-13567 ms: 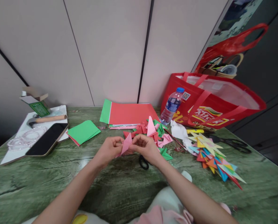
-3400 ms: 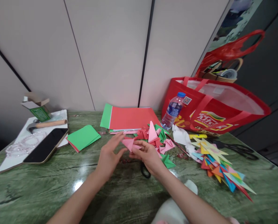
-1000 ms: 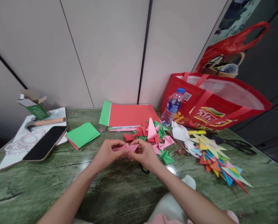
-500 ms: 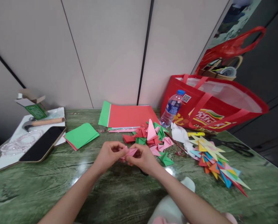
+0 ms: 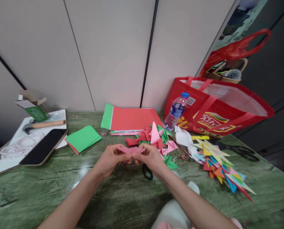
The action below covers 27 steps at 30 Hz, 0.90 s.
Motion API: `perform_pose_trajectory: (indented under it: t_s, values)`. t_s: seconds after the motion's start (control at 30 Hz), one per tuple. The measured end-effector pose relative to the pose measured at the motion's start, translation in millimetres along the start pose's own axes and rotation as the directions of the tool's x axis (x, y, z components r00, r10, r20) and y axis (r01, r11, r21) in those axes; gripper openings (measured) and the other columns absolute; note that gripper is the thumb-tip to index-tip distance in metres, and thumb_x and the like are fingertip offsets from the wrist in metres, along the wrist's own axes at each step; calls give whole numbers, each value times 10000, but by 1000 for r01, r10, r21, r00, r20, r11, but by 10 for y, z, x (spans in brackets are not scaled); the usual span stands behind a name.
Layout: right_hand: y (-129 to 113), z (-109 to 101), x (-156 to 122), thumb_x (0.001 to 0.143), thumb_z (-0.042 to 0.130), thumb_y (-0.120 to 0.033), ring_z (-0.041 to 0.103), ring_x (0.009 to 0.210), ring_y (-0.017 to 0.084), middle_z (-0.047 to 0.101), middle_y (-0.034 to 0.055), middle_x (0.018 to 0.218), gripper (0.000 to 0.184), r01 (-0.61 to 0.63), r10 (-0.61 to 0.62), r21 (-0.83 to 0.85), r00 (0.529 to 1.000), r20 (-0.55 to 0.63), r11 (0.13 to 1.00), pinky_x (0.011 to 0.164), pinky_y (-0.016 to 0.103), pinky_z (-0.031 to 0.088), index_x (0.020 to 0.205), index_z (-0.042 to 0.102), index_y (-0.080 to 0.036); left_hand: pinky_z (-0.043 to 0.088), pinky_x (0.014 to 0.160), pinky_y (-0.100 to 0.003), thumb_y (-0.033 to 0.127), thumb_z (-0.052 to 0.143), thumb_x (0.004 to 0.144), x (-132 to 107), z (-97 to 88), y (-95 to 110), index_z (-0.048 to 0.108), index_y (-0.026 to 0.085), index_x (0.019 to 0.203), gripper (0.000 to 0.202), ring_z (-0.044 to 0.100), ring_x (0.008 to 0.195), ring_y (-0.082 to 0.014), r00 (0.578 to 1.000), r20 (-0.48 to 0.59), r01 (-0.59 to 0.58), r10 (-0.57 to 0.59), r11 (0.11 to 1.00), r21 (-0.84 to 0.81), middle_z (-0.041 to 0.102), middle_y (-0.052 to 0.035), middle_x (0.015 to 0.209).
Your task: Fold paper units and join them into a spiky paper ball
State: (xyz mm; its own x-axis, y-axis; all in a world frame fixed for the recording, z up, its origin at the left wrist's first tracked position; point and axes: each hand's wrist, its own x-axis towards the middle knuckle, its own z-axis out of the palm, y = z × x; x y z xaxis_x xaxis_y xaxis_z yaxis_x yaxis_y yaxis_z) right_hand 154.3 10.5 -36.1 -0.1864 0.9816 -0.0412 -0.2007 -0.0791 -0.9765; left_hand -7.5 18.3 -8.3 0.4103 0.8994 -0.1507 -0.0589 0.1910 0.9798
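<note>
A folded pink paper piece [image 5: 130, 150] is held flat between both hands, just above the green marble table [image 5: 37, 187]. My left hand [image 5: 112, 158] pinches its left end and my right hand [image 5: 148, 156] pinches its right end. Right behind my hands lies a heap of folded pink, red and green triangle pieces [image 5: 156, 138]. A small black ring-shaped thing [image 5: 147, 172] lies on the table under my right wrist.
Red and green paper sheets [image 5: 129, 119], green squares [image 5: 83, 138], a water bottle [image 5: 176, 112], a red bag [image 5: 218, 111]. A spiky multicoloured paper model [image 5: 221, 163] and black scissors [image 5: 239, 149] lie right. A phone [image 5: 43, 147], hammer [image 5: 44, 125] and small box [image 5: 33, 106] sit left.
The pink piece has been turned from a tilted bunch between my fingers to a flat, spread strip. Both hands stay in the same spot, still pinching it.
</note>
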Motion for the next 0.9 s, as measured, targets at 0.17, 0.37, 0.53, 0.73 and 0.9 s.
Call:
perform_pose_trajectory:
  t_s: [0.17,0.37,0.53,0.73,0.9]
  values:
    - [6,18,-8,604,743,-361,573,482,125,632,-16,544,247,91,-94,-47,994,-51,995,486,237,455,640,585,-175,400,538,-204,213,692,617,-5,29,46,593,118,676,149,540,542,-106,998,-61,-12,18,995,97,629,-9,574]
    - [-38,23,-35,675,706,-297,595,668,155,659,28,698,136,322,-361,-300,929,-84,898,604,254,455,684,653,-172,395,523,-215,177,619,603,24,63,11,568,132,581,71,517,517,-114,981,-124,-94,146,930,356,592,4,524]
    - [-73,26,-56,712,681,-284,556,654,145,641,23,690,129,360,-426,-476,904,-36,802,581,245,409,675,641,-167,360,526,-213,227,565,636,30,72,1,578,125,573,121,472,542,-111,987,-55,-113,154,884,453,544,11,536]
    - [-79,69,-55,713,665,-365,562,637,141,641,21,674,257,294,-305,-346,952,23,891,580,245,417,594,559,-163,230,472,-202,251,526,652,26,79,-48,450,142,490,210,305,517,-79,996,24,-89,90,842,533,323,49,499]
    - [-59,53,-54,743,615,-411,503,574,123,587,0,604,297,272,-296,-399,955,1,876,552,240,390,596,525,-170,258,474,-202,264,520,673,13,117,-60,438,149,510,216,334,516,-83,997,60,-70,46,860,505,360,44,507]
